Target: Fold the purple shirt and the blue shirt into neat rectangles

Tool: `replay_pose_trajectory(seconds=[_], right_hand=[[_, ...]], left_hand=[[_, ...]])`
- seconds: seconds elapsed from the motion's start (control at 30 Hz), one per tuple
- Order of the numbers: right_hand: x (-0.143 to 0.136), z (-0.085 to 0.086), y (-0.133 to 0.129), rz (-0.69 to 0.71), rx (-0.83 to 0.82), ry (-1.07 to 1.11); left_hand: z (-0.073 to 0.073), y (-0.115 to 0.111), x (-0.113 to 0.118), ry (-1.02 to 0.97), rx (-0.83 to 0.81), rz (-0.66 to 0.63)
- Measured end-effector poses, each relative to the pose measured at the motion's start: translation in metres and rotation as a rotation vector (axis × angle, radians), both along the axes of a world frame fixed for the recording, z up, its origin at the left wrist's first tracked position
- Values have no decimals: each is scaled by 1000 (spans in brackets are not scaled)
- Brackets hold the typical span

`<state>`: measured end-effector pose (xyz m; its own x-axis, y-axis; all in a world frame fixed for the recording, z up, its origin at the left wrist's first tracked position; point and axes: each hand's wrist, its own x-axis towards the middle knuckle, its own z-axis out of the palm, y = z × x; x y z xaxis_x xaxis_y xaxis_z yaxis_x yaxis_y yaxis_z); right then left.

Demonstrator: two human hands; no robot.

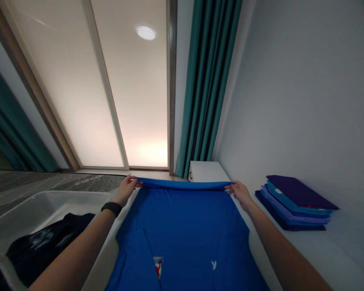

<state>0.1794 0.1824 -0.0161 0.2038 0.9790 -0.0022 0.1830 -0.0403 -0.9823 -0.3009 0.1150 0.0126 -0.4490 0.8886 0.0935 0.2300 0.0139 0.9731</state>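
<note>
A blue shirt (185, 226) lies spread out in front of me, with a small red-and-white emblem and a white letter-like mark near the bottom of the view. Its far edge is turned over into a narrow band. My left hand (129, 188), with a black band on the wrist, pinches the left end of that edge. At the right end, my right hand (239, 191) grips the same edge between thumb and fingers. The near part of the shirt runs out of view at the bottom.
To the left stands a whitish plastic tub (69, 196) holding dark printed clothing (48, 240). A stack of folded blue and purple clothes (295, 202) sits at the right by the wall. Beyond the shirt are a white cabinet (208, 170), a green curtain (210, 81) and frosted sliding doors (130, 101).
</note>
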Motion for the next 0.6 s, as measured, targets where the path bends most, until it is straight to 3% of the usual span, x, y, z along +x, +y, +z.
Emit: replay_pose_trajectory(seconds=[0.1, 0.17, 0.3, 0.4, 0.6], right_hand=[[13, 4, -16, 21, 40, -33], [22, -3, -28, 73, 50, -98], [31, -25, -46, 175, -8, -350], [29, -38, -49, 107, 2, -543], [25, -51, -53, 19, 99, -624]], left_hand=[[5, -13, -2, 20, 63, 34], [3, -25, -2, 98, 47, 34], [-16, -44, -1, 479, -143, -43], [-34, -49, -4, 717, -251, -48], [-55, -53, -10, 703, -171, -21]])
